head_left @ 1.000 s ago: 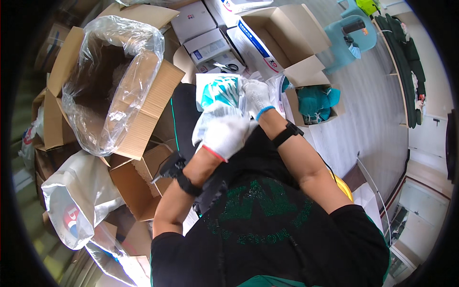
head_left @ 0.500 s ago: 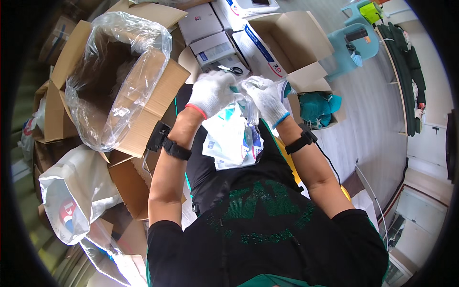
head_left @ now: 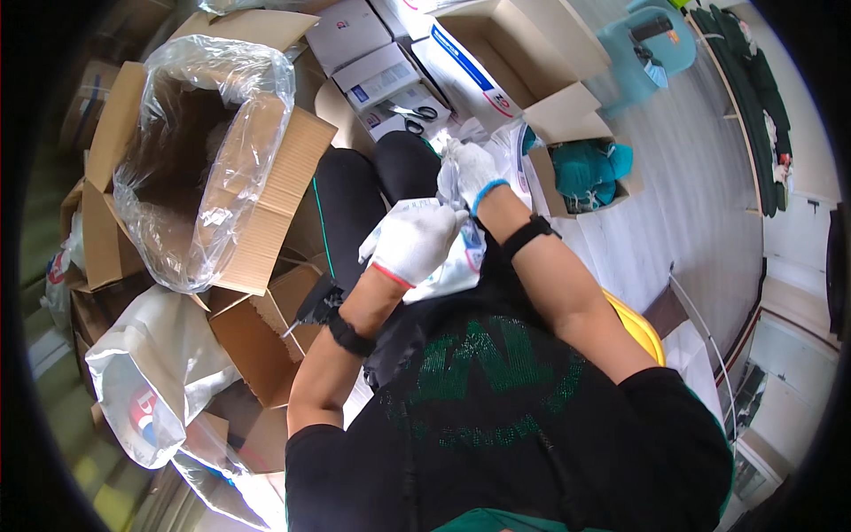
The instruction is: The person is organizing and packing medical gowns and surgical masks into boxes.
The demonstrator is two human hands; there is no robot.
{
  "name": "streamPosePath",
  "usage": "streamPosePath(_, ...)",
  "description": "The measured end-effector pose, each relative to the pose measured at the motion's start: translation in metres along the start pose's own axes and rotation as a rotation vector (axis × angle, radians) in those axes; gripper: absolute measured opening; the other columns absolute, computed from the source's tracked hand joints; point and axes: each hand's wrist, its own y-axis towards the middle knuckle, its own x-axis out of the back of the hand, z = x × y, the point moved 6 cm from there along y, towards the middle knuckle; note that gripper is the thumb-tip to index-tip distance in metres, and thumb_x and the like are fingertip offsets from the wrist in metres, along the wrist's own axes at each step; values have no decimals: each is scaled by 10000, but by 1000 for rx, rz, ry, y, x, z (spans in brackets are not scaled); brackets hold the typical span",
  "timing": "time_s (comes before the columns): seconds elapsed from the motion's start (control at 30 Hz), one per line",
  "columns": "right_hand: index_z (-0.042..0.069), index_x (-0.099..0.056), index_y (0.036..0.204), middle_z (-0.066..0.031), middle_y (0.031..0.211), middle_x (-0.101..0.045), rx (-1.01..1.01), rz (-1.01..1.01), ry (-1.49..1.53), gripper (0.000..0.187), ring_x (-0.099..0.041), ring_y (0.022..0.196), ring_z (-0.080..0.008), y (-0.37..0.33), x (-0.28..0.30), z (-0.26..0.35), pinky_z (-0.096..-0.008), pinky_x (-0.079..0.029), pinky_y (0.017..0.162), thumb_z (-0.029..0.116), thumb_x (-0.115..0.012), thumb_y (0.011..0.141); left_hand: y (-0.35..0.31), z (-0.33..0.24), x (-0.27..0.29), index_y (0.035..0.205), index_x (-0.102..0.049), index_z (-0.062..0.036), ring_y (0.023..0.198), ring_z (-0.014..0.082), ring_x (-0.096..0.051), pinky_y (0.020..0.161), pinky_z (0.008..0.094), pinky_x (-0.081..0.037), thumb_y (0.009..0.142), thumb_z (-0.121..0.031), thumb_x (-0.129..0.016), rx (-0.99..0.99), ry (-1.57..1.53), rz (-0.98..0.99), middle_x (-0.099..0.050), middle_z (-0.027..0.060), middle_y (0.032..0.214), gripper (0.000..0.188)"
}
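Note:
My left hand (head_left: 412, 239), in a white knit glove with a red cuff, is over my lap with its fingers closed. Its fingertips pinch the lower part of a crumpled clear plastic bag (head_left: 449, 184). My right hand (head_left: 476, 172), gloved in white with a blue cuff, is higher and to the right, closed round the upper part of that bag. White printed packets (head_left: 448, 282) lie on my lap beneath, partly covered by my left hand. Just beyond my right hand is a white and teal printed plastic package (head_left: 510, 146).
Black-handled scissors (head_left: 415, 117) lie in a small white box ahead. An open carton (head_left: 541, 53) stands at the far right, above a box holding teal bundles (head_left: 585, 177). On the left is a large carton (head_left: 292, 191) lined with clear plastic, with a white bag (head_left: 146, 355) nearer me.
My left hand has come down toward me, over the packets, while my right hand stays farther out. The plastic between them now stretches lengthwise. The scissors and my knees are more exposed.

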Motion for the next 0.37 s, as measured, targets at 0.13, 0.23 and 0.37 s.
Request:
streamPosePath(0.13, -6, -692, 971, -100, 916, -716, 36, -37, -203, 426, -653, 820, -245, -7, 2, 9, -374, -494, 711, 400, -563, 993, -5, -12, 33, 674, -591, -88, 513, 289, -592, 492, 406, -466, 906, -201, -678, -51, -26, -136, -565, 112, 578, 273)
streamPosePath(0.23, 7, -669, 942, -80, 893, -688, 14, -42, -15, 376, -647, 790, -222, -5, -1, 8, -369, -504, 672, 352, -539, 1015, -3, 4, 50, 682, -567, -110, 520, 272, -555, 490, 395, -452, 873, -153, -703, -82, 61, -232, -507, 75, 583, 239)
streamPosePath(0.37, 35, -651, 1020, -92, 899, -671, -87, 271, 741, 285, -673, 799, -224, 9, 0, -11, -367, -569, 716, 310, -673, 950, 9, 35, 59, 753, -586, -117, 590, 261, -585, 529, 360, -461, 861, -159, -716, 51, 206, -271, -532, 80, 632, 174)
